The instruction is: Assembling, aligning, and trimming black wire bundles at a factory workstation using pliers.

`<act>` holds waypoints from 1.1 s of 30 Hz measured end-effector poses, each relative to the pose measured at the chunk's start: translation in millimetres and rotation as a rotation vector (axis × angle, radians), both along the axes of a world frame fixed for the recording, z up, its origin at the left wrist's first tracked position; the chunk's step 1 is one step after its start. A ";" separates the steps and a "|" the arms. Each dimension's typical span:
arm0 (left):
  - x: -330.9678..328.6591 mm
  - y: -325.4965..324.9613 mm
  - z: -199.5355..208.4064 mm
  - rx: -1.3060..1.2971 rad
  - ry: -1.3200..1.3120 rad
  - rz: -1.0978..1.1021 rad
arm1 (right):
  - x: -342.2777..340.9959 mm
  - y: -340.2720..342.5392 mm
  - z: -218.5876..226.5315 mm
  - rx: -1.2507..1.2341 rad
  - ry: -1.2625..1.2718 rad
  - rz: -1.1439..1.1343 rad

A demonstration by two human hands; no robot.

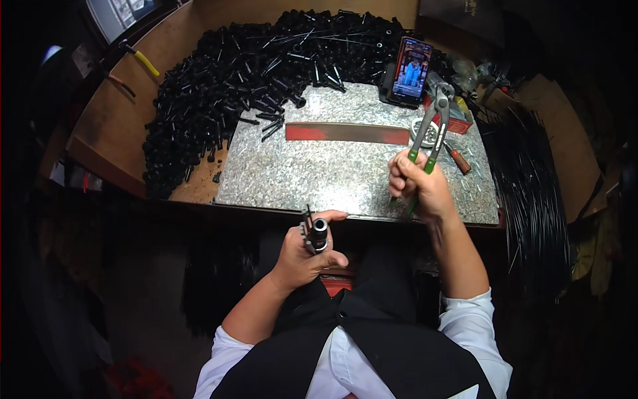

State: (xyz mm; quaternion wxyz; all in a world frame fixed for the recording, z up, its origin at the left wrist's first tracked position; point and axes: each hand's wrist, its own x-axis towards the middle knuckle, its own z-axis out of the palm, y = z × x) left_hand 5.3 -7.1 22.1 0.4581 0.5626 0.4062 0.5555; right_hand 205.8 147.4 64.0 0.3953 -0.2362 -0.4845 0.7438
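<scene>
Below-left of the right hand (432, 193) — clamped on green-handled pliers (442, 104) — the left hand (300, 263) grips a dark tubular part (318, 238).

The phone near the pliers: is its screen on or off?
On: the phone shows a lit, coloured picture with blue shapes.

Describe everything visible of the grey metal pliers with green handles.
The pliers are held in the right hand, head pointing away from the person. Two long grey arms spread from the pivot in a narrow V, ending in green grips whose ends show below the fist. They show against a speckled grey tabletop; jaw opening is unclear.
</scene>
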 end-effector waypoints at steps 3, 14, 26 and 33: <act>4.7 0.2 6.3 -0.008 0.065 -0.004 | -12.9 -26.4 -4.8 -0.060 0.038 0.031; 7.4 -6.7 4.2 0.000 -0.030 0.008 | -41.7 -71.4 -13.5 0.110 -0.095 0.044; -0.7 -7.7 -4.5 0.036 -0.047 0.065 | -49.8 -79.3 -10.6 0.555 -0.406 -0.065; -6.5 -7.9 -10.8 0.004 -0.225 0.074 | -61.6 -100.8 2.3 0.543 -0.239 0.067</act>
